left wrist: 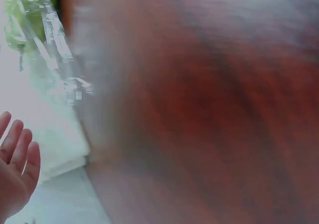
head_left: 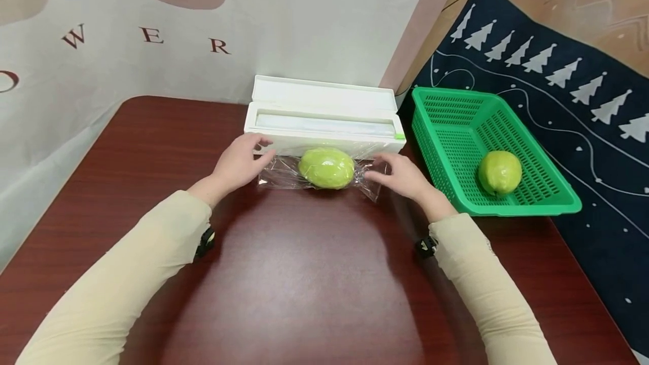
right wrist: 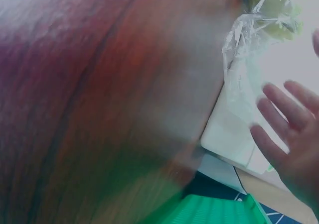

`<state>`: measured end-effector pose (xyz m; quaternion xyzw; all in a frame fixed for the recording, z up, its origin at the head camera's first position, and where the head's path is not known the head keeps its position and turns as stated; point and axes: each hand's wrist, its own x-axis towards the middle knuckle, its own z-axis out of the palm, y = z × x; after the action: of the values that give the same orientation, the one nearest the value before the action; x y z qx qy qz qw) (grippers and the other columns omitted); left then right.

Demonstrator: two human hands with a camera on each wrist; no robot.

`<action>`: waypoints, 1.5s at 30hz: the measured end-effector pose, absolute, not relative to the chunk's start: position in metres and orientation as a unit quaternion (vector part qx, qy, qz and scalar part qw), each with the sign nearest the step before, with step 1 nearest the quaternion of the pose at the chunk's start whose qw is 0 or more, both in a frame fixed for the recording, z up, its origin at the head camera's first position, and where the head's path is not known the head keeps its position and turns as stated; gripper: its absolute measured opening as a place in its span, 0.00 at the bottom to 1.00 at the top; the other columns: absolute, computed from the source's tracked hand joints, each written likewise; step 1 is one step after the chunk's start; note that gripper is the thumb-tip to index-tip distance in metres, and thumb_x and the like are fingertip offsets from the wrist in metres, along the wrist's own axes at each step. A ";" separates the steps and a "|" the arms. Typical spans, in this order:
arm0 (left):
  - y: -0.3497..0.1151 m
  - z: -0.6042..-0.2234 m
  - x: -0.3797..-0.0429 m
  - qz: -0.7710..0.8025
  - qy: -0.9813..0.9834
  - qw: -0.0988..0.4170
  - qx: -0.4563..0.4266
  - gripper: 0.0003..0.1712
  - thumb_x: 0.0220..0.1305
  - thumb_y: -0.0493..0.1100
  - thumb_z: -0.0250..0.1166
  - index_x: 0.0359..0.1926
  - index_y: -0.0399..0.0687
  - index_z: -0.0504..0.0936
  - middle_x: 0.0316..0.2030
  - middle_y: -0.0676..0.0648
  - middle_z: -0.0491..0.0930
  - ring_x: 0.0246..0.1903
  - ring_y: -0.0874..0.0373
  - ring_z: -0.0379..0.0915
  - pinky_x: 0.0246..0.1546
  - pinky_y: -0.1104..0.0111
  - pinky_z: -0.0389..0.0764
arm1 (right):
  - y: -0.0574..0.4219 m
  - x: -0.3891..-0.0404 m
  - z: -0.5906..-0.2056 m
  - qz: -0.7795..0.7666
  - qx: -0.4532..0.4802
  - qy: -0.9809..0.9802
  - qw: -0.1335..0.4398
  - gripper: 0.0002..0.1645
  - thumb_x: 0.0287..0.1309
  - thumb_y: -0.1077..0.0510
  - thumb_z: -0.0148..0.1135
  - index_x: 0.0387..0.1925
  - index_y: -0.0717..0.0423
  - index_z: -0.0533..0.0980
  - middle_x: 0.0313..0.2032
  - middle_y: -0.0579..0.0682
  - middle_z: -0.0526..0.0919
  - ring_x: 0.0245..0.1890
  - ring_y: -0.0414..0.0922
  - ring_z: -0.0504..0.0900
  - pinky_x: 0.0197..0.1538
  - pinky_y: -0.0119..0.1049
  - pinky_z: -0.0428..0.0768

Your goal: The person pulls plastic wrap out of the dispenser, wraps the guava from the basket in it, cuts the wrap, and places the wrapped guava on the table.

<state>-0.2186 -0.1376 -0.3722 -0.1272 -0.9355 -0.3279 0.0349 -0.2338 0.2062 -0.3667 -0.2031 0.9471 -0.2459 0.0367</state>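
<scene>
A yellow-green fruit (head_left: 327,168) wrapped in clear plastic film (head_left: 281,173) lies on the table, directly before a white cling film box (head_left: 324,139) with its lid up. The loose film spreads out at both sides of the fruit. My left hand (head_left: 238,162) hovers at the film's left end, thumb and fingers apart around nothing. At the other end my right hand (head_left: 403,176) has its thumb and fingertips close over the crumpled film. In the right wrist view its fingers (right wrist: 276,104) are spread, holding nothing, and the film (right wrist: 239,69) hangs apart from them.
To the right stands a green plastic basket (head_left: 446,168) with a second yellow-green fruit (head_left: 499,173) inside. A light printed cloth (head_left: 324,21) rises behind the dark red table (head_left: 304,275). Dark cloth with white trees (head_left: 537,61) borders the right side.
</scene>
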 end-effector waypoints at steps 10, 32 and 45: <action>-0.063 -0.333 -0.244 -0.339 -0.920 0.022 -0.194 0.20 0.65 0.47 0.56 0.54 0.42 0.74 0.53 0.43 0.76 0.53 0.48 0.70 0.56 0.57 0.70 | 0.220 -0.250 -0.370 -0.323 -0.051 0.934 -0.144 0.37 0.56 0.52 0.64 0.61 0.68 0.63 0.59 0.65 0.66 0.61 0.59 0.62 0.64 0.50 0.61; 0.059 -0.327 -0.295 -0.322 -0.906 -0.057 -0.268 0.19 0.65 0.43 0.58 0.55 0.42 0.75 0.49 0.44 0.80 0.51 0.54 0.74 0.54 0.65 0.72 | 0.231 -0.277 -0.391 -0.406 0.000 0.913 -0.036 0.42 0.58 0.58 0.62 0.70 0.53 0.54 0.57 0.64 0.74 0.53 0.55 0.77 0.52 0.43 0.75; 0.092 -0.346 -0.305 -0.335 -0.906 -0.069 -0.250 0.20 0.64 0.45 0.59 0.56 0.44 0.76 0.50 0.45 0.80 0.52 0.55 0.74 0.54 0.67 0.73 | 0.238 -0.279 -0.392 -0.413 -0.017 0.909 -0.054 0.40 0.56 0.58 0.64 0.68 0.54 0.59 0.63 0.56 0.69 0.56 0.52 0.76 0.54 0.44 0.76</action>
<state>-0.3050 0.0921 -0.3458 -0.2497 -0.9059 -0.3349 -0.0692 -0.2794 0.2383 -0.3923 -0.0165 0.9092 -0.4126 -0.0537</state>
